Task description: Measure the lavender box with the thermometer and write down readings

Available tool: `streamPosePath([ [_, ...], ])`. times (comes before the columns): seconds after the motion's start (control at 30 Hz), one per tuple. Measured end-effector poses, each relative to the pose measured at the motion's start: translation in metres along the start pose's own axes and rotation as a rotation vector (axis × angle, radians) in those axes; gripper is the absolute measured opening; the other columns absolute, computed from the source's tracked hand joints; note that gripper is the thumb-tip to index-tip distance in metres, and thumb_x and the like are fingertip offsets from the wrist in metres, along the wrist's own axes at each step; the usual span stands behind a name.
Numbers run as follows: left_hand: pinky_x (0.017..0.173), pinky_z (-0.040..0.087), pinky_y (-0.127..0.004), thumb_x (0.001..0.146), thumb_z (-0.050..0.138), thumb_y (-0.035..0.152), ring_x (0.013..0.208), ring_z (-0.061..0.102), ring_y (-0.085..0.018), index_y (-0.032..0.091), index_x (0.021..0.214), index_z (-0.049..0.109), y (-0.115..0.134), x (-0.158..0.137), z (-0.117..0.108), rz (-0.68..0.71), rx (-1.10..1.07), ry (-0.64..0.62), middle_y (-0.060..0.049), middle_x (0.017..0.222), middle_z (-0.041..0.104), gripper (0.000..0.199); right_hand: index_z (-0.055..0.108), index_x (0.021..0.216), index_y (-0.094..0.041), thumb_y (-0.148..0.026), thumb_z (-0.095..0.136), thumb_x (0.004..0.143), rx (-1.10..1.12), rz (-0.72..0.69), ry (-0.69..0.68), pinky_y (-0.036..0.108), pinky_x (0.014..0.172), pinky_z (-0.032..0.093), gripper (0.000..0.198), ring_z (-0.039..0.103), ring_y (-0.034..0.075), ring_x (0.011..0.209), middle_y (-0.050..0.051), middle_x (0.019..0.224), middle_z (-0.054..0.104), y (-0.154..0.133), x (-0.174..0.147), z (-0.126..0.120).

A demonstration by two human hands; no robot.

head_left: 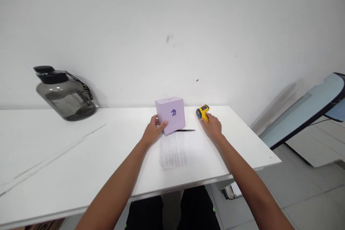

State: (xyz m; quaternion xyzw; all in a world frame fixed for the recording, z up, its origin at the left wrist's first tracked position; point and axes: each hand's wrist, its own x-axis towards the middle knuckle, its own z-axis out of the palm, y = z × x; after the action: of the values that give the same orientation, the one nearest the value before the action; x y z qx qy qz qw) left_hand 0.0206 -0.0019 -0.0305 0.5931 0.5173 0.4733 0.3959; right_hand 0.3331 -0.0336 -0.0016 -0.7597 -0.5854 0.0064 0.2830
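My left hand (154,129) grips the lower left edge of a lilac box (174,118), thumb on its front and fingers behind. The box is slightly tilted and carries a dark horse-head logo. In my right hand (212,125) is a yellow and black infrared thermometer (204,112), its small display facing me and its handle wrapped by my fingers. A sheet of paper with handwriting (172,152) lies in front of the box. Behind the paper rests a black pen (187,130), its left end hidden by the box.
A large grey translucent water bottle (66,95) with a black lid stands at the back left against the wall. The white table (113,172) ends on the right, where a light blue panel with a dark edge (304,111) leans beside it.
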Motion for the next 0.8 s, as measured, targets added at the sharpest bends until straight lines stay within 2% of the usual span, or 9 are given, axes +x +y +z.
streamPosePath([
  [0.2, 0.099, 0.049, -0.049, 0.075, 0.071, 0.064, 0.112, 0.065, -0.029, 0.020, 0.134, 0.049, 0.004, -0.001, 0.000, -0.003, 0.010, -0.006, -0.015, 0.122, 0.068, 0.076, 0.063, 0.136, -0.019, -0.039, 0.056, 0.097, -0.185, -0.197, 0.057, 0.035, 0.082, 0.041, 0.045, 0.063, 0.028, 0.103, 0.015, 0.115, 0.072, 0.006, -0.008, 0.022],
  [0.33, 0.098, 0.050, -0.048, 0.075, 0.070, 0.065, 0.112, 0.065, -0.029, 0.020, 0.135, 0.047, 0.003, -0.001, 0.000, -0.014, 0.017, -0.019, -0.016, 0.123, 0.067, 0.078, 0.066, 0.133, -0.020, -0.040, 0.055, 0.098, -0.176, -0.208, 0.000, 0.035, 0.084, 0.042, 0.042, 0.063, 0.026, 0.100, 0.014, 0.110, 0.073, 0.003, -0.007, 0.018],
  [0.4, 0.097, 0.050, -0.048, 0.075, 0.070, 0.064, 0.112, 0.064, -0.029, 0.021, 0.134, 0.048, 0.005, -0.002, 0.000, -0.006, 0.022, -0.018, -0.015, 0.122, 0.067, 0.076, 0.068, 0.130, -0.020, -0.039, 0.057, 0.096, -0.165, -0.220, 0.036, 0.039, 0.088, 0.043, 0.041, 0.061, 0.029, 0.107, 0.016, 0.120, 0.069, 0.002, -0.008, 0.013],
  [0.5, 0.097, 0.050, -0.048, 0.075, 0.070, 0.063, 0.113, 0.064, -0.030, 0.021, 0.132, 0.048, 0.007, -0.003, 0.000, -0.007, 0.034, -0.009, -0.014, 0.123, 0.067, 0.074, 0.071, 0.124, -0.017, -0.036, 0.062, 0.094, -0.127, -0.327, 0.106, 0.044, 0.095, 0.042, 0.037, 0.058, 0.032, 0.114, 0.020, 0.129, 0.063, -0.005, -0.016, 0.010],
  [0.57, 0.097, 0.050, -0.048, 0.075, 0.070, 0.063, 0.112, 0.064, -0.030, 0.021, 0.131, 0.049, 0.006, -0.002, 0.000, -0.010, 0.028, -0.004, -0.015, 0.122, 0.067, 0.074, 0.073, 0.117, -0.016, -0.036, 0.060, 0.095, -0.059, -0.433, 0.045, 0.042, 0.093, 0.043, 0.032, 0.062, 0.030, 0.107, 0.018, 0.116, 0.069, -0.013, -0.026, 0.014],
  [0.63, 0.097, 0.049, -0.048, 0.075, 0.071, 0.063, 0.110, 0.065, -0.029, 0.021, 0.130, 0.049, 0.004, -0.001, 0.001, -0.009, 0.012, 0.000, -0.014, 0.120, 0.067, 0.073, 0.074, 0.109, -0.018, -0.036, 0.058, 0.096, 0.005, -0.520, -0.083, 0.038, 0.087, 0.045, 0.028, 0.066, 0.027, 0.096, 0.014, 0.101, 0.074, -0.021, -0.035, 0.020],
  [0.73, 0.097, 0.049, -0.047, 0.075, 0.071, 0.064, 0.109, 0.065, -0.027, 0.020, 0.131, 0.047, -0.001, 0.001, 0.002, -0.008, -0.002, 0.006, -0.014, 0.119, 0.067, 0.075, 0.074, 0.099, -0.020, -0.031, 0.051, 0.099, 0.010, -0.579, -0.240, 0.034, 0.074, 0.044, 0.026, 0.067, 0.023, 0.077, 0.011, 0.087, 0.075, -0.030, -0.043, 0.026],
  [0.8, 0.096, 0.050, -0.046, 0.074, 0.071, 0.066, 0.107, 0.065, -0.026, 0.020, 0.131, 0.046, -0.003, 0.003, 0.003, -0.009, -0.030, 0.002, -0.013, 0.117, 0.067, 0.077, 0.074, 0.092, -0.020, -0.029, 0.047, 0.101, 0.030, -0.602, -0.275, 0.032, 0.068, 0.041, 0.030, 0.064, 0.021, 0.069, 0.009, 0.079, 0.074, -0.031, -0.044, 0.022],
])
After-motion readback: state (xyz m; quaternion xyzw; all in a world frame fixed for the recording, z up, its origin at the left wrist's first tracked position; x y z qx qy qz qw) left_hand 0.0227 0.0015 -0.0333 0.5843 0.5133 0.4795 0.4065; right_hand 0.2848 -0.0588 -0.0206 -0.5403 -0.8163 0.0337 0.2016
